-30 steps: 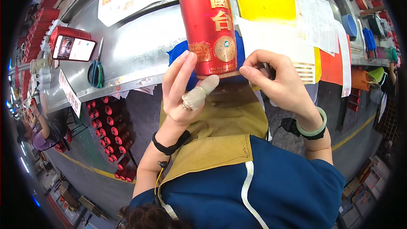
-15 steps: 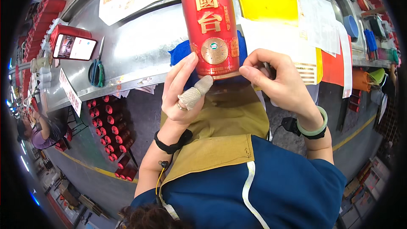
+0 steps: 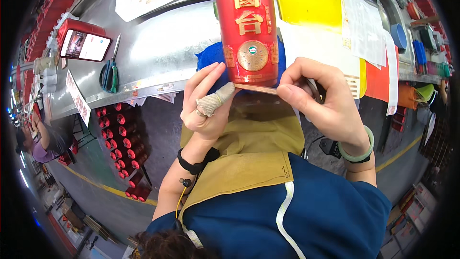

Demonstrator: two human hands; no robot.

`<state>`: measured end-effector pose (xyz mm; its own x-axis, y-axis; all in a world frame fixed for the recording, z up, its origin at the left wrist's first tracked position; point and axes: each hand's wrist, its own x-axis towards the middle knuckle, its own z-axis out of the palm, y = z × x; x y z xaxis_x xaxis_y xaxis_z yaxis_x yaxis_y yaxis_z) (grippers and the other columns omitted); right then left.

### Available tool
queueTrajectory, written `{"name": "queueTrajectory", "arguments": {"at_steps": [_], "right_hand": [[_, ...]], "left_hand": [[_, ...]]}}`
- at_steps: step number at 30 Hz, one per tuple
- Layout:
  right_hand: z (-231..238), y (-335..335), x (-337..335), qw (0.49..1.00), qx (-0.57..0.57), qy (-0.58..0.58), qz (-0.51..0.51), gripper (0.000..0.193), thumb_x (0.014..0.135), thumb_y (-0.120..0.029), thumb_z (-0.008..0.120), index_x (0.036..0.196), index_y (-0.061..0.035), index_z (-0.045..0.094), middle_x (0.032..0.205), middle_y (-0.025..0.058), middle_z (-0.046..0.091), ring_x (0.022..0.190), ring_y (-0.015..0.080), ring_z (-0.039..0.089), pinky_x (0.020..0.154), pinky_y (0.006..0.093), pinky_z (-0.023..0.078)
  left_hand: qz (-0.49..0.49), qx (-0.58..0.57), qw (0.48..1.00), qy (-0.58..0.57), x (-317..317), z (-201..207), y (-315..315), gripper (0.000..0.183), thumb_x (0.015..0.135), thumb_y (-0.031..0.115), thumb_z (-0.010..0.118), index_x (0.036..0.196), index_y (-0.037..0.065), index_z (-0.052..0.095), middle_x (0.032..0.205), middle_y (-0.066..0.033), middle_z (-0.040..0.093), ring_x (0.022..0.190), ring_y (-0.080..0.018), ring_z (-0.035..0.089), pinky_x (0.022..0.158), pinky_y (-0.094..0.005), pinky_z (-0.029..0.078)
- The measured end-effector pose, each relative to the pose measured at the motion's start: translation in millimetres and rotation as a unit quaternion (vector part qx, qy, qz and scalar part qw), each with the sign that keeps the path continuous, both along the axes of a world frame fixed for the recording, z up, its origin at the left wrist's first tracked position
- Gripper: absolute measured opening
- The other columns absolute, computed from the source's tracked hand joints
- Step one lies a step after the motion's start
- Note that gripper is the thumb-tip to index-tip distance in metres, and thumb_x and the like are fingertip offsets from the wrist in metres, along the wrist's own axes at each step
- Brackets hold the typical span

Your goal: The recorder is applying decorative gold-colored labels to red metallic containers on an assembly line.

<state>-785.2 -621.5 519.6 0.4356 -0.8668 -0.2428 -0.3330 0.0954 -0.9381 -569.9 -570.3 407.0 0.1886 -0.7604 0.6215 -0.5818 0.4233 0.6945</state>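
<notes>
Cylinder of glossy red with raised gold characters and a round gold emblem (image 3: 247,31) lies on a bright blue cloth (image 3: 210,57) at the edge of a shiny metal desk (image 3: 148,43), its base facing the worker. Just below that base runs a thin copper-gold strip (image 3: 256,88). The right hand (image 3: 330,96) pinches the strip's right end between thumb and forefinger; the left hand (image 3: 206,108), loosely curled and gripping nothing, rests a grey fabric-covered digit at the other end. Gold decoration already stands on the visible face; the strip, apparently not yet lying flush, looks like the part left unfinished. The cylinder's underside is hidden, so work there cannot be judged.
</notes>
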Motion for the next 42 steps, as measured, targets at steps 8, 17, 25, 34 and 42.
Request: {"name": "queueTrajectory", "arguments": {"at_steps": [8,17,25,34,42], "right_hand": [[-11.1,-1.4,-14.6,0.998,-0.023,0.048,-0.017,0.017,0.096,-0.016,0.072,0.091,0.0006,0.070,0.069,-0.0017,0.061,0.060,0.0043,0.046,0.054,0.0256,0.036],[-29.4,-4.1,-20.4,0.998,-0.011,0.066,-0.020,0.021,0.097,-0.018,0.071,0.092,0.0016,0.071,0.068,-0.0006,0.062,0.059,0.0043,0.046,0.055,0.0259,0.037],[-34.3,-3.4,-15.0,0.999,0.000,0.039,-0.031,0.021,0.097,-0.019,0.072,0.091,0.0014,0.071,0.066,-0.0010,0.057,0.059,0.0049,0.044,0.054,0.0268,0.036],[-32.5,-5.9,-17.6,0.998,0.015,0.059,-0.029,0.022,0.098,-0.020,0.071,0.091,0.0013,0.071,0.066,-0.0016,0.058,0.060,0.0050,0.045,0.055,0.0263,0.038],[-35.9,-5.2,-15.0,0.998,-0.001,0.062,-0.030,0.024,0.097,-0.021,0.072,0.089,0.0021,0.070,0.065,-0.0005,0.058,0.060,0.0053,0.046,0.055,0.0269,0.038]], "left_hand": [[-0.007,-0.041,0.997,-0.063,1.9,-8.3,3.3,0.034,0.071,-0.006,0.084,0.101,0.011,0.083,0.125,-0.0153,0.073,0.112,-0.0310,0.068,0.091,-0.0378,0.060],[-0.089,-0.064,0.985,-0.133,-2.5,21.3,-11.9,0.032,0.072,0.004,0.082,0.102,0.015,0.083,0.124,-0.0138,0.074,0.117,-0.0322,0.067,0.095,-0.0399,0.061],[-0.082,-0.020,0.996,0.011,0.6,-3.0,-8.0,0.044,0.076,-0.005,0.087,0.118,-0.006,0.072,0.133,-0.0270,0.065,0.119,-0.0368,0.068,0.103,-0.0440,0.057],[-0.033,-0.132,0.975,-0.177,4.6,-4.2,-8.4,0.034,0.072,0.009,0.089,0.104,0.021,0.082,0.135,-0.0090,0.067,0.124,-0.0303,0.061,0.102,-0.0431,0.056],[-0.131,-0.097,0.979,-0.123,-3.4,16.2,-25.2,0.024,0.078,0.008,0.087,0.101,0.011,0.080,0.119,-0.0114,0.073,0.119,-0.0368,0.065,0.095,-0.0457,0.062]]}}
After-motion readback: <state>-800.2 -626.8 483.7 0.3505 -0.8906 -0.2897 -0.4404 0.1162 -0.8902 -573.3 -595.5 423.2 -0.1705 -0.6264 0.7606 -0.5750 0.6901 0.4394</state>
